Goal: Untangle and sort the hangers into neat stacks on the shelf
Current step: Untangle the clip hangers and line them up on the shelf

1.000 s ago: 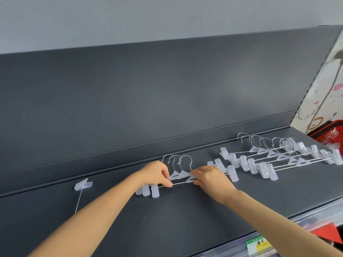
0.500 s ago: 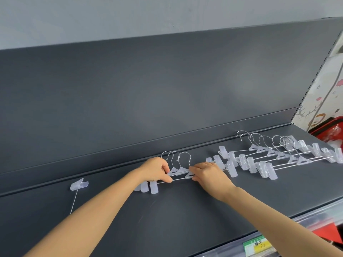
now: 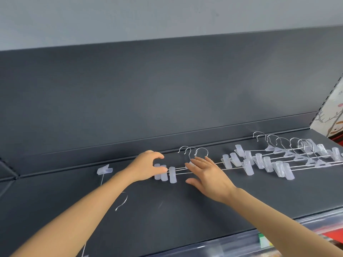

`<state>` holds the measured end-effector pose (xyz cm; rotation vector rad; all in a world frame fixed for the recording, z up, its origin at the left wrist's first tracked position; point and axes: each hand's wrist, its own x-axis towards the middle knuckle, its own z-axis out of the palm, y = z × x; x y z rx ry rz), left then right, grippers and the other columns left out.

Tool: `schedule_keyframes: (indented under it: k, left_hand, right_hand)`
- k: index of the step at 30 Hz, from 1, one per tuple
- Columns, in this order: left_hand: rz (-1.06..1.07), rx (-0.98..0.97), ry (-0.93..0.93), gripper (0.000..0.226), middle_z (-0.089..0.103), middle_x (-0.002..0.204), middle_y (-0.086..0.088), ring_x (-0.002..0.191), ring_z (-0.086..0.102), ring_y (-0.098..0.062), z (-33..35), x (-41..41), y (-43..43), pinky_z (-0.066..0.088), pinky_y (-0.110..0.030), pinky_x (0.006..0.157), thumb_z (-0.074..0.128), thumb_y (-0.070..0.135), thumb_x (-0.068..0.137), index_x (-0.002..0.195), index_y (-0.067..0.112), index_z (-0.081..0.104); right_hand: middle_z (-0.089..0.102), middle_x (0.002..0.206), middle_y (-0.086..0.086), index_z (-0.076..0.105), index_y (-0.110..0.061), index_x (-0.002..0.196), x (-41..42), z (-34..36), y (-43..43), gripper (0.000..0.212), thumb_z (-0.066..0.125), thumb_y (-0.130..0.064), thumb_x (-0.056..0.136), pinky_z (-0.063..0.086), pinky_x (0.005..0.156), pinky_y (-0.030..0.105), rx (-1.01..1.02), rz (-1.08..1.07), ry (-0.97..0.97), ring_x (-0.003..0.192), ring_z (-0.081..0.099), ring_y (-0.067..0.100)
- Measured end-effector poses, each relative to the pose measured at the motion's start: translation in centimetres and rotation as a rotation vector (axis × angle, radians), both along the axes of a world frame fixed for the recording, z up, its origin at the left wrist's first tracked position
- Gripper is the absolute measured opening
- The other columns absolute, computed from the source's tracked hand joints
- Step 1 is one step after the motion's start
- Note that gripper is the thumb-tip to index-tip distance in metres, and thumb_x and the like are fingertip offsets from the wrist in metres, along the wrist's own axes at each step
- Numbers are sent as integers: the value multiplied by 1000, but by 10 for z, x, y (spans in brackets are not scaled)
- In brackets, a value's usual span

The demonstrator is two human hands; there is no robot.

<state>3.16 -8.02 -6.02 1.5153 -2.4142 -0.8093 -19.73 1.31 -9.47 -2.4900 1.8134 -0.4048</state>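
A stack of three clear-clip hangers (image 3: pixel 172 175) with metal hooks lies on the dark grey shelf (image 3: pixel 185 216) near the back. My left hand (image 3: pixel 146 168) curves loosely around the stack's left clips, thumb touching one clip, fingers arched above. My right hand (image 3: pixel 207 175) hovers flat over the stack's middle with fingers spread, covering the rods there. A looser group of several hangers (image 3: pixel 278 161) lies overlapped to the right. One separate hanger (image 3: pixel 104 171) lies to the left, partly behind my left forearm.
The shelf's upright back panel (image 3: pixel 167 99) rises right behind the hangers. A clear price strip with a green label (image 3: pixel 263 242) runs along the front edge. A decorated white wall (image 3: pixel 334 119) borders the right end.
Both hands were pinching the three-hanger stack near its middle. My left hand has slid to the left clips and loosened, and my right hand has opened flat above the rods.
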Motion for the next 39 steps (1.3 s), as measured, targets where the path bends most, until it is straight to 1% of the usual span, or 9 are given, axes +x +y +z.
schedule_keyframes:
  k: [3, 8, 11, 15, 20, 26, 30, 34, 39]
  left_hand:
    - [75, -22, -46, 51, 47, 131, 10, 119, 46, -9, 4, 43, 12, 34, -22, 90, 67, 43, 83, 130, 29, 52]
    - [199, -12, -26, 50, 46, 137, 11, 127, 41, -7, 4, 115, 36, 33, -23, 100, 67, 42, 83, 130, 28, 53]
    - [269, 8, -31, 47, 44, 127, 16, 118, 43, -5, 2, 152, 51, 33, -22, 93, 65, 40, 84, 128, 27, 54]
    - [338, 44, -16, 42, 50, 119, 12, 113, 49, -6, -3, 187, 68, 35, -20, 89, 66, 42, 83, 123, 29, 58]
    - [330, 115, 17, 42, 55, 119, 14, 109, 53, -1, -9, 205, 80, 40, -18, 91, 68, 44, 79, 119, 31, 59]
    - [291, 190, 69, 46, 64, 107, 16, 93, 63, 2, 5, 208, 83, 51, -18, 81, 74, 42, 74, 117, 30, 62]
    - [244, 251, -3, 53, 70, 94, 15, 70, 62, 3, 18, 207, 85, 48, -16, 63, 72, 43, 74, 122, 27, 57]
    - [314, 195, 25, 52, 72, 86, 8, 64, 62, 0, 17, 203, 90, 56, -27, 72, 71, 46, 72, 117, 24, 56]
    - [405, 171, 132, 40, 73, 79, 1, 59, 64, -6, 12, 199, 94, 56, -26, 65, 75, 34, 73, 103, 16, 56]
  right_hand:
    - [64, 119, 8, 61, -13, 119, 30, 8, -4, 57, 35, -53, 87, 41, 100, 45, 23, 50, 11, 116, 58, 30]
    - [52, 135, 7, 52, -14, 130, 89, 19, -12, 80, 17, -70, 83, 23, 113, 38, 96, 176, -31, 133, 40, 27]
    - [47, 133, -9, 46, -32, 129, 123, 20, -13, 83, 1, -78, 77, 41, 94, 46, 115, 201, -5, 119, 43, 26]
    - [42, 136, -17, 39, -38, 135, 158, 29, -14, 40, 43, -45, 95, 36, 87, 17, 226, 299, 79, 101, 44, 6]
    - [61, 105, -1, 58, -16, 115, 179, 20, -26, 24, 54, -24, 93, 47, 80, 36, 234, 470, 16, 99, 55, 22]
    - [64, 83, -3, 65, -14, 90, 202, 38, -32, 15, 52, -20, 92, 46, 66, 32, 81, 484, -145, 73, 48, 12]
    - [66, 77, 1, 71, -10, 83, 228, 55, -34, 22, 52, 1, 84, 46, 66, 19, 233, 322, -396, 64, 56, 9]
    - [68, 70, 2, 69, -13, 72, 250, 67, -31, 23, 59, 5, 83, 50, 60, 13, 386, 179, -766, 62, 68, 10]
    - [67, 70, 6, 70, -1, 74, 258, 80, -31, 15, 59, 7, 82, 54, 61, 19, 389, 136, -939, 67, 71, 23]
